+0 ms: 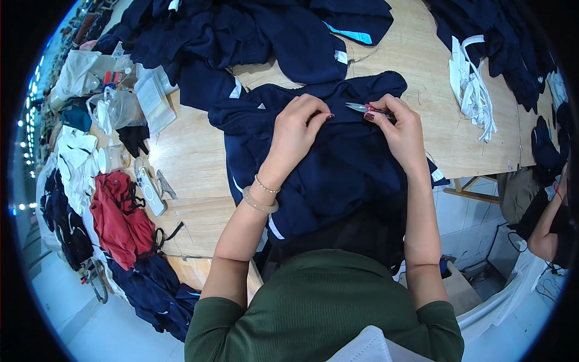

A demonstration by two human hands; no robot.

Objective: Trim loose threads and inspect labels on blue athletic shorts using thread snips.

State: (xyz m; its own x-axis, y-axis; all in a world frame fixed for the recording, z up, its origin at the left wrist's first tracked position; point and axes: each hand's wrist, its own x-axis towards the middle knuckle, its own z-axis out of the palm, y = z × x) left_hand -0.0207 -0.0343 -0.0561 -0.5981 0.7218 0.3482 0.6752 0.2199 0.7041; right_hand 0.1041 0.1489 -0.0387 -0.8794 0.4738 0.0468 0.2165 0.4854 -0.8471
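The left hand (pixel 304 120) has thumb and fingertips pinched together over a navy garment (pixel 350 163); whether cloth or thread sits between them is too small to tell. The right hand (pixel 395 120) grips small scissors (pixel 356 107), their tips pointing toward the left hand. The garment lies bunched on the near edge of the desk (pixel 187 145), in front of the person, and hangs down over it. Just beyond, more navy clothes (pixel 241 36) are heaped toward the far edge. White strips (pixel 473 90) lie in a tangle toward the desk's right edge, beside dark clothes (pixel 482 30) at the far right corner. Near the left edge are a phone (pixel 149 190), a clear plastic bag (pixel 120 108) and a red garment (pixel 120 214). Past the right edge, another person's arm (pixel 549 226) shows.
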